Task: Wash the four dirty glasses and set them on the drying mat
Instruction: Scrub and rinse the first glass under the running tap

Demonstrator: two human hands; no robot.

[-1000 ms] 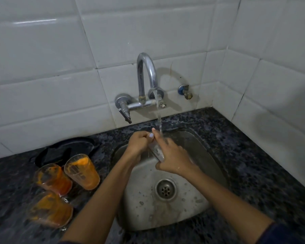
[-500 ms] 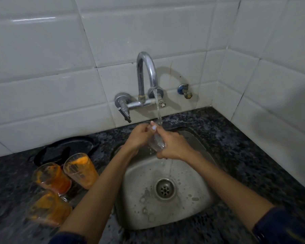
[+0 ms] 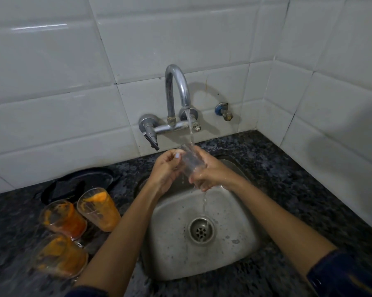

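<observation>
A clear glass (image 3: 190,161) is held tilted under the running tap (image 3: 177,93), over the steel sink (image 3: 234,243). My right hand (image 3: 210,172) grips its lower part, and water runs off below it. My left hand (image 3: 165,168) touches the glass near its rim with the fingertips. Three glasses smeared with orange residue stand on the counter to the left of the sink: one (image 3: 99,210) nearest the sink, one (image 3: 62,219) beside it, one (image 3: 60,256) at the front.
A dark, round mat or tray (image 3: 78,183) lies on the speckled black counter (image 3: 298,189) behind the dirty glasses. White tiled walls close the back and right. A small valve (image 3: 223,111) sticks out of the wall right of the tap.
Both hands have lifted the glass higher, closer to the spout. It now stands more upright in the stream, which pours into it.
</observation>
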